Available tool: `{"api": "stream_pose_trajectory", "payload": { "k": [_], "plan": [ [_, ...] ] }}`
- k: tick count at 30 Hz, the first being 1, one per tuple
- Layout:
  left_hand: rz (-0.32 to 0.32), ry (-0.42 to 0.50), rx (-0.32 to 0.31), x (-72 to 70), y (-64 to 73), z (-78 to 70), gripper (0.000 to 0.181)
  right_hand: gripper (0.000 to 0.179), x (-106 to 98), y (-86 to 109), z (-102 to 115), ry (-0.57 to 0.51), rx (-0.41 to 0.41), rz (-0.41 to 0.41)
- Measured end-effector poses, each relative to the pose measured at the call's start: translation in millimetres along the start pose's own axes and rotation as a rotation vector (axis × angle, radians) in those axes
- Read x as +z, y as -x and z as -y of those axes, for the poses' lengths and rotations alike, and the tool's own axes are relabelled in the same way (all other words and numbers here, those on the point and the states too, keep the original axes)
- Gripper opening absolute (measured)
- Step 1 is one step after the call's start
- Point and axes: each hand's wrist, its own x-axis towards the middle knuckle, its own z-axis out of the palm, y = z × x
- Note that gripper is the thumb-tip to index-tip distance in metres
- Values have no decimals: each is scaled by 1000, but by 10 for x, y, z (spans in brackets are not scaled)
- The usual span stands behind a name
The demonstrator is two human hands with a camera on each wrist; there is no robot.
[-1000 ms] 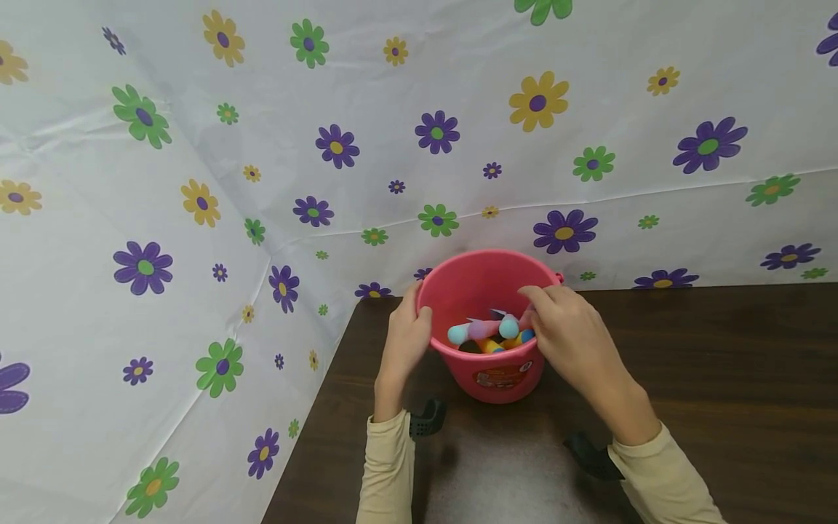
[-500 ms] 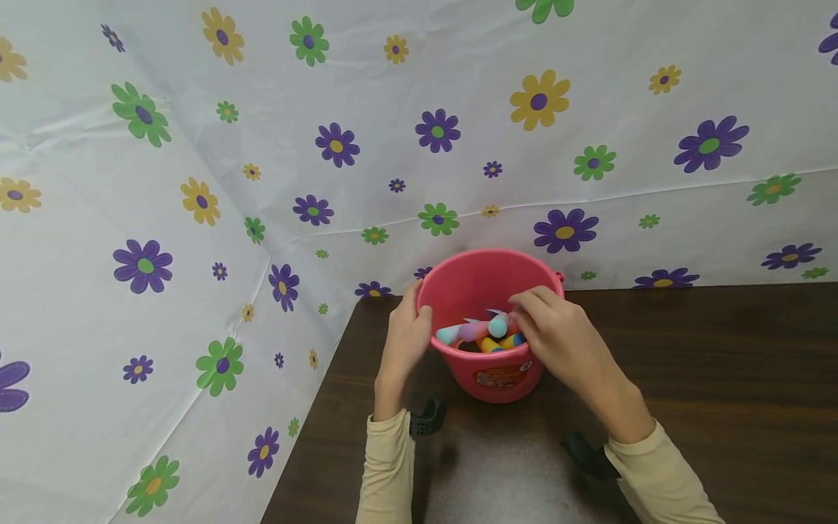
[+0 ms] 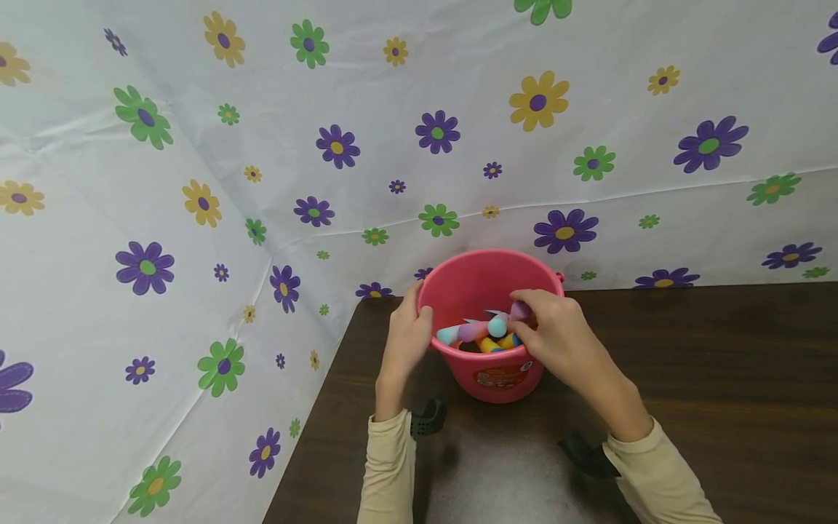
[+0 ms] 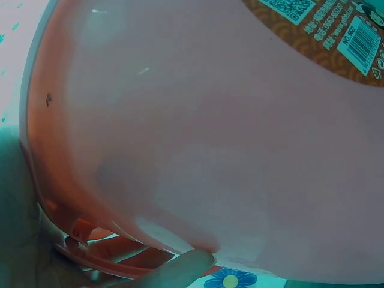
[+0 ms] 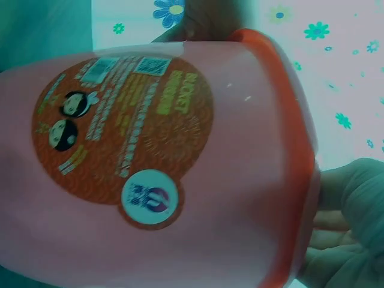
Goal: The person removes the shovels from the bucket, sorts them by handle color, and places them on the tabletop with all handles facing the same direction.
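Note:
A pink bucket (image 3: 458, 280) stands upright on the dark table. My left hand (image 3: 407, 335) grips its left rim, the thumb on the near side; in the left wrist view a fingertip (image 4: 186, 264) presses against the bucket's wall. My right hand (image 3: 566, 335) reaches over the right rim, thumb and fingers pinching a small purple-pink piece (image 3: 521, 311) whose lower part is hidden. Beside it in the bucket lie a pastel blue-and-purple long piece (image 3: 468, 332), a light blue rounded end (image 3: 497, 324) and yellow-and-blue pieces (image 3: 489, 345). Their exact kind does not show.
A white flower-printed sheet (image 3: 366, 87) hangs behind and to the left of the brown wooden table (image 3: 707, 378). An orange label (image 5: 129, 132) is stuck on the bucket's front. Dark bands sit on both wrists, below them cream sleeves (image 3: 388, 466).
My right hand has shifted slightly left, further into the bucket, and the purple-pink piece shows between its fingers. The pastel pieces have slid left. My left hand has stayed on the rim.

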Motion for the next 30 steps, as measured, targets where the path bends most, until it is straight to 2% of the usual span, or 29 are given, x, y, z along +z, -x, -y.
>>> {"api": "stream_pose_trajectory", "payload": {
  "k": [5, 13, 24, 30],
  "plan": [
    [-6, -7, 4, -5, 2, -2, 54, 36, -30, -20, 31, -30, 73, 20],
    [-12, -17, 18, -8, -3, 11, 53, 34, -42, -42, 19, -48, 108, 19],
    [-4, -12, 15, -3, 3, 22, 53, 34, -31, -22, -6, -79, 99, -8],
    [-3, -17, 21, -4, -3, 10, 52, 34, -99, -1, 18, -88, 65, -45]
  ]
}}
